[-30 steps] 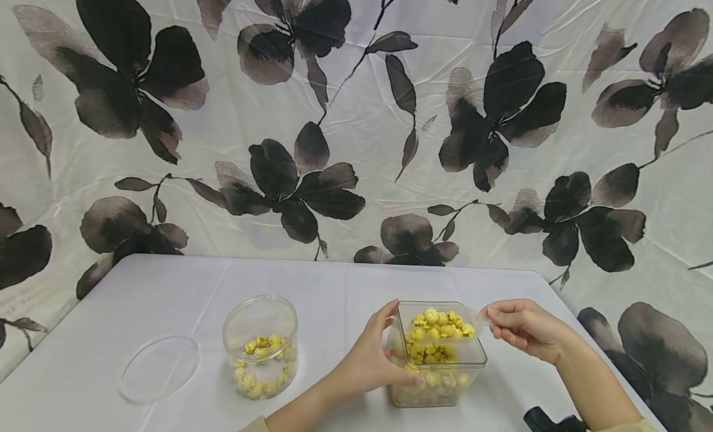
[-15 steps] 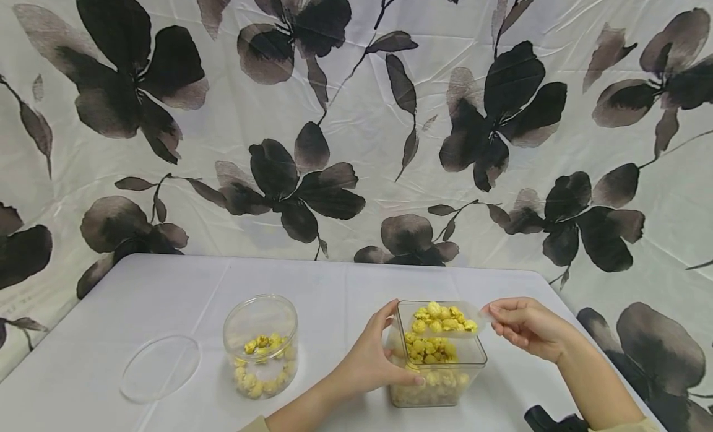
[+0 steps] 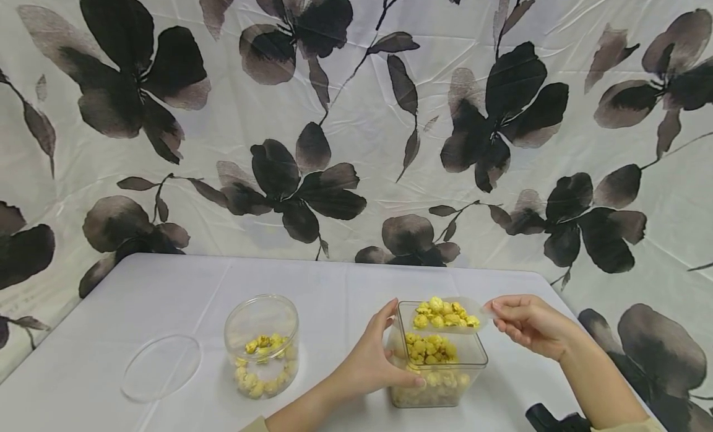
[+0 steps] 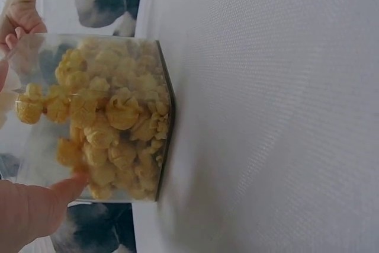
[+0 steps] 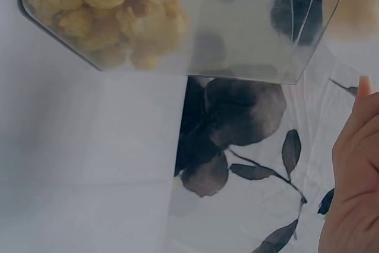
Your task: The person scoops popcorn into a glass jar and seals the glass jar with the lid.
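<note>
A clear square-topped container point(image 3: 473, 382) holds yellow popcorn point(image 3: 426, 346) and stands on the table. My left hand point(image 3: 370, 361) grips its left side, thumb on the front wall and fingers at the back rim. In the left wrist view the thumb point(image 4: 62, 199) presses on the clear wall. My right hand point(image 3: 531, 324) pinches the end of a translucent scoop point(image 3: 473, 307) at the container's right. Heaped with popcorn, the scoop sits level over the opening at rim height. In the right wrist view the right hand point(image 5: 355, 176) shows only in part.
A clear round jar point(image 3: 228, 336) with some popcorn in its lower part stands to the left, uncovered. Farther left a clear round lid point(image 3: 133, 392) lies flat on the white table point(image 3: 312, 283). Something black point(image 3: 557, 419) shows beside the right forearm. A floral cloth point(image 3: 345, 110) hangs behind.
My right hand has raised the scoop slightly from inside the container to its rim, bringing a heap of popcorn up with it. The left hand stays in place on the container.
</note>
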Motion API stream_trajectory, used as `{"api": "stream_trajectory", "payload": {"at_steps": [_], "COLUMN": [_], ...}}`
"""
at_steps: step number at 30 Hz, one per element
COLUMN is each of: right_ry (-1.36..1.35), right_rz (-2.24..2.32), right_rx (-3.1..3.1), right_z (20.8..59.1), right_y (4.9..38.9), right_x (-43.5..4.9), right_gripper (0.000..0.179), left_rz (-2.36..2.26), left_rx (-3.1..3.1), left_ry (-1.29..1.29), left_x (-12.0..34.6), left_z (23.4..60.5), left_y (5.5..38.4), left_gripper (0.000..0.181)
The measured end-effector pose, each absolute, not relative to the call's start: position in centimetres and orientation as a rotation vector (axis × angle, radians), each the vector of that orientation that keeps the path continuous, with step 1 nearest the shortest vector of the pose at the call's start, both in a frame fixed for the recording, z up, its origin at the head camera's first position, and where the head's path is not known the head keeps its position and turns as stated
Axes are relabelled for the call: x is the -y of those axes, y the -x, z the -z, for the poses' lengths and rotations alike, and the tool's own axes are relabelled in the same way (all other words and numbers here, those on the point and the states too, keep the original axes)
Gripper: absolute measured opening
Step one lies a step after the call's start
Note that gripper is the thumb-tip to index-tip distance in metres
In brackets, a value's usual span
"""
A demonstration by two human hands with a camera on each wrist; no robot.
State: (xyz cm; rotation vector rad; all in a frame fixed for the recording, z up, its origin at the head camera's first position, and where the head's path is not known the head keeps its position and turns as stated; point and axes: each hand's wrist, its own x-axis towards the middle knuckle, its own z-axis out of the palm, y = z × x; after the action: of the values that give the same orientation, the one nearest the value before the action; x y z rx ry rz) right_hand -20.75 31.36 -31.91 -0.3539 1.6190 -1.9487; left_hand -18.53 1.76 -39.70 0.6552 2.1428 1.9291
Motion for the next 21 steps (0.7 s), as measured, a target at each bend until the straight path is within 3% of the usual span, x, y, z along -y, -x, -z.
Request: {"api": "stream_trajectory", "payload": {"at_steps": [21], "right_ry": [0.303], "right_rz": [1.989], "right_rx": [-1.604], "right_z": [30.3], "right_y": [20.9], "right_x": [-30.5], "right_gripper": [0.018], "left_rz": [-1.935], "left_rx": [-2.196], "left_ry": [-0.701], "left_x": [1.0], "left_z": [37.4], "left_y": [17.7], "left_gripper": [0.107]}}
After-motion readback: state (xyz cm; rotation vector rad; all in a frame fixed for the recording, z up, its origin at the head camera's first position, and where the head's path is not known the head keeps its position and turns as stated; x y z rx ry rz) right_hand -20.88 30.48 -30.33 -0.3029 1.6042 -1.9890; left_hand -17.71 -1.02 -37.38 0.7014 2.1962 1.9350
